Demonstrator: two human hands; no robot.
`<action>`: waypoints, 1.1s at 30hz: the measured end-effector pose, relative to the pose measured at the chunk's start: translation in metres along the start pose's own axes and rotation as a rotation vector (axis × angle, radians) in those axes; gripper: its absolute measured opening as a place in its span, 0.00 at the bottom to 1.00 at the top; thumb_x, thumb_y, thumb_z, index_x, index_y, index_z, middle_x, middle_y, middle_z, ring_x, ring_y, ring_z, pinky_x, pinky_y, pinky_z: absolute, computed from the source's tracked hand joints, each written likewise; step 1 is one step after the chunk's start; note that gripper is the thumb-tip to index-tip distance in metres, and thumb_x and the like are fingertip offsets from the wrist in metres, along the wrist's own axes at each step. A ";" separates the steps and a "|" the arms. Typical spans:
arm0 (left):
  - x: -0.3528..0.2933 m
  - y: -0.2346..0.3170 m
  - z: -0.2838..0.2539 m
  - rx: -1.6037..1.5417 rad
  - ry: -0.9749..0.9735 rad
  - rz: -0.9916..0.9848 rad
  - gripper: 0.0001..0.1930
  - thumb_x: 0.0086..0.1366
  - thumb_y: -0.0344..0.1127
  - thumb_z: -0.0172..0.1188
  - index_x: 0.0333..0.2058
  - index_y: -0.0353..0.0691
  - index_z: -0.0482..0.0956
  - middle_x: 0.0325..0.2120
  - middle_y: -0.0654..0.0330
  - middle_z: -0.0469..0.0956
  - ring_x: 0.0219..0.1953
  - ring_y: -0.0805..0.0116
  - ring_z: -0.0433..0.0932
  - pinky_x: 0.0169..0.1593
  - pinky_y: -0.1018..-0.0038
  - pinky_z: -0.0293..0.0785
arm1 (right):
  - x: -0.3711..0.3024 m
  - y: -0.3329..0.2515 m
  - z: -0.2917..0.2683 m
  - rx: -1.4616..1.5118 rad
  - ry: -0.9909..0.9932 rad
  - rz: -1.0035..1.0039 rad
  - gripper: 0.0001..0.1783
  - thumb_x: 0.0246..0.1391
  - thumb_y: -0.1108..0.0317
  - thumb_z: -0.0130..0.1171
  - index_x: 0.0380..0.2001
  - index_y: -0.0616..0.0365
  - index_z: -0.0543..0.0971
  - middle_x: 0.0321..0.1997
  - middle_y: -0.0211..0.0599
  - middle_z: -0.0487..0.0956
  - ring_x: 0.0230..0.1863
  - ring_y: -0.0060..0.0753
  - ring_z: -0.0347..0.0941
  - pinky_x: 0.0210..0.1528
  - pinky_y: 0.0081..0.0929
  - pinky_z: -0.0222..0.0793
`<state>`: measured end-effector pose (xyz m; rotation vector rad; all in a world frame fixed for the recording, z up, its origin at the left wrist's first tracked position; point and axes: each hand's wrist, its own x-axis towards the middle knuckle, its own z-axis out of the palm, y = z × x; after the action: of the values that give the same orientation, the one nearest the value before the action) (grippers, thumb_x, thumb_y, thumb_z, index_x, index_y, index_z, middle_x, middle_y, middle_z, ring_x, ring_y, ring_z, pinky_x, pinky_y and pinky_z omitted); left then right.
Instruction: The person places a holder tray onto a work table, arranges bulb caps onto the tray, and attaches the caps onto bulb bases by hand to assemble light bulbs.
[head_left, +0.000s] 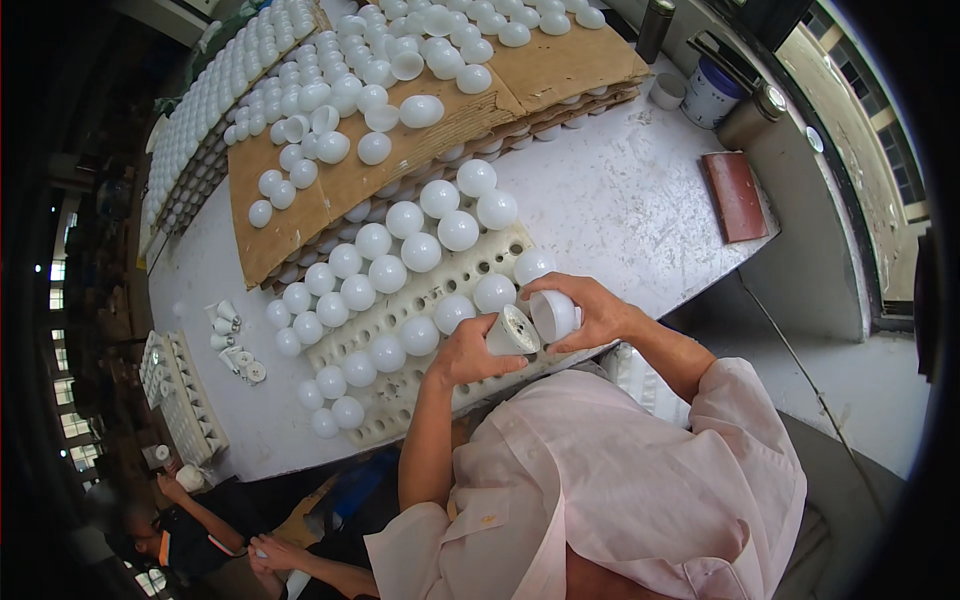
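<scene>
My left hand [468, 352] is closed around a white LED bulb base [513, 332], its round face with the small circuit board turned to the right. Close beside it, my right hand [600, 312] grips a white bulb cover [553, 315], its open rim toward the base. A narrow gap seems to lie between the two parts. Both hands are over the near right end of a cream tray with holes [432, 298]. Rows of round white bulbs [388, 273] stand in this tray, and one bulb [494, 292] sits just beyond my left hand.
Many white covers [374, 148] lie on stacked cardboard sheets [560, 68] at the back. Loose bulb bases [240, 362] lie on the table's left, near another tray [190, 400]. A red-brown block [733, 197] and a bucket [712, 92] stand right. A co-worker's hand [278, 553] shows lower left.
</scene>
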<state>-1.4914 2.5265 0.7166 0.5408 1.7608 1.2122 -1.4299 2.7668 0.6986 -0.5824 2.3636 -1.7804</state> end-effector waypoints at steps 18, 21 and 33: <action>-0.008 0.000 0.008 0.104 0.042 -0.018 0.30 0.43 0.38 0.75 0.46 0.34 0.76 0.31 0.61 0.80 0.30 0.74 0.77 0.34 0.75 0.74 | 0.000 -0.001 0.007 -0.117 -0.117 0.038 0.47 0.29 0.60 0.74 0.57 0.54 0.66 0.52 0.44 0.74 0.53 0.49 0.71 0.55 0.41 0.67; -0.006 -0.005 0.013 0.110 0.060 0.036 0.31 0.42 0.39 0.75 0.45 0.33 0.76 0.31 0.61 0.80 0.33 0.72 0.77 0.39 0.73 0.73 | -0.001 0.000 0.006 -0.096 -0.155 0.072 0.47 0.30 0.60 0.74 0.57 0.54 0.65 0.53 0.44 0.74 0.53 0.50 0.71 0.54 0.41 0.67; 0.007 0.005 0.028 0.225 0.027 -0.048 0.24 0.39 0.37 0.73 0.36 0.32 0.79 0.31 0.52 0.81 0.34 0.64 0.79 0.41 0.71 0.73 | -0.016 0.000 0.003 -0.226 -0.218 0.054 0.46 0.35 0.57 0.72 0.58 0.60 0.63 0.53 0.52 0.72 0.46 0.55 0.74 0.49 0.41 0.72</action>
<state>-1.4719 2.5480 0.7154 0.6104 1.9349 0.9986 -1.4145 2.7695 0.6959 -0.6935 2.4164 -1.3606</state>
